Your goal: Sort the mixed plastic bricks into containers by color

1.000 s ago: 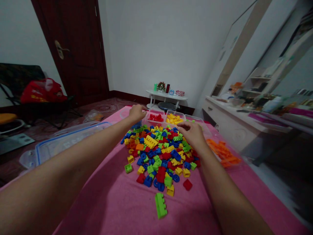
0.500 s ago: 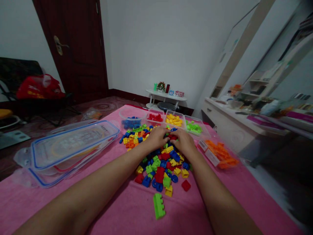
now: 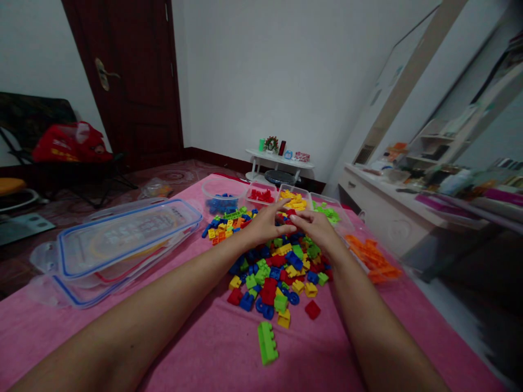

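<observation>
A red toy building brick (image 3: 290,214) is up between my hands, above the heap of mixed building bricks (image 3: 281,267). My right hand (image 3: 317,226) has its thumb and fingers closed on this brick. From the other side my left hand (image 3: 267,224) reaches in, its thumb and fingers spread apart; whether it touches the brick I cannot tell. Red, yellow, blue and green bricks lie under and around both hands. Nearer to me, a long green brick (image 3: 267,343) and a single red brick (image 3: 312,310) rest apart from the heap.
Behind the heap stand clear containers of blue bricks (image 3: 222,203), red bricks (image 3: 262,195), yellow bricks (image 3: 295,200) and green bricks (image 3: 328,213). Orange bricks (image 3: 373,258) fill a container at right. Stacked clear lids (image 3: 126,239) lie left on the pink cloth (image 3: 212,348).
Both hands have lifted from the heap. The red brick has come up with my right hand, and the fingers of my left hand have spread. The view has shifted slightly.
</observation>
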Demonstrator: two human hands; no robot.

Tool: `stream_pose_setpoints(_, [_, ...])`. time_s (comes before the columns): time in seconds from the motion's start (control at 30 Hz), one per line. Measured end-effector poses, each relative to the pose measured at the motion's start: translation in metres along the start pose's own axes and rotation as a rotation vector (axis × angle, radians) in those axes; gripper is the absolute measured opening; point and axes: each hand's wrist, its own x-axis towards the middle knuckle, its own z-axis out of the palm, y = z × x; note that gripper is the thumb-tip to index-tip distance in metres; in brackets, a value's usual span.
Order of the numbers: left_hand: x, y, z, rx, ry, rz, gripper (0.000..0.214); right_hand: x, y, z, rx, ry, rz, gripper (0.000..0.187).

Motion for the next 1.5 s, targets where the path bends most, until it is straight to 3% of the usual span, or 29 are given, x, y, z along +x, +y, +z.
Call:
stream_pose_setpoints(0.1, [0.000, 0.006, -0.002, 0.033, -0.017, 0.116, 0.075, -0.002, -0.003, 0.005, 0.127, -0.001, 0.033, 0.027])
stream_pose_setpoints(0.2, [0.002, 0.008, -0.003, 0.131, -0.073, 0.225, 0.054, -0.001, 0.000, 0.009, 0.189, 0.039, 0.092, 0.024])
stream_pose_setpoints(0.3, [0.003, 0.007, -0.004, 0.202, -0.072, 0.232, 0.041, 0.000, 0.005, 0.012, 0.262, 0.031, 0.160, 0.025])
stream_pose_setpoints(0.43, [0.005, 0.004, -0.009, 0.266, 0.009, 0.052, 0.038, 0.001, 0.006, 0.013, 0.260, 0.026, 0.208, 0.033])
stream_pose_setpoints(0.53, [0.007, -0.002, -0.015, 0.215, 0.077, -0.127, 0.041, 0.002, 0.008, 0.013, -0.011, 0.036, 0.105, 0.022])
stream_pose_setpoints(0.63, [0.011, -0.011, -0.019, 0.027, 0.119, -0.260, 0.038, 0.002, 0.010, 0.016, -0.318, -0.043, 0.024, 0.013])
stream_pose_setpoints(0.73, [0.013, -0.017, -0.020, -0.183, 0.158, -0.382, 0.031, -0.001, 0.011, 0.022, -0.508, -0.107, -0.013, 0.028])
stream_pose_setpoints(0.87, [0.013, -0.019, -0.020, -0.326, 0.150, -0.424, 0.027, -0.006, 0.009, 0.030, -0.678, -0.169, -0.110, 0.042])
stream_pose_setpoints(0.97, [0.013, -0.017, -0.020, -0.353, 0.142, -0.424, 0.025, -0.008, 0.008, 0.032, -0.719, -0.188, -0.128, 0.037])
stream_pose_setpoints(1.27, [0.012, 0.002, -0.025, -0.585, 0.148, -0.559, 0.019, -0.005, 0.003, 0.024, -0.687, -0.070, -0.085, 0.020])
stream_pose_setpoints(1.5, [0.013, 0.009, -0.029, -0.802, 0.076, -0.735, 0.024, -0.001, -0.013, 0.009, -0.425, 0.189, -0.095, 0.023])
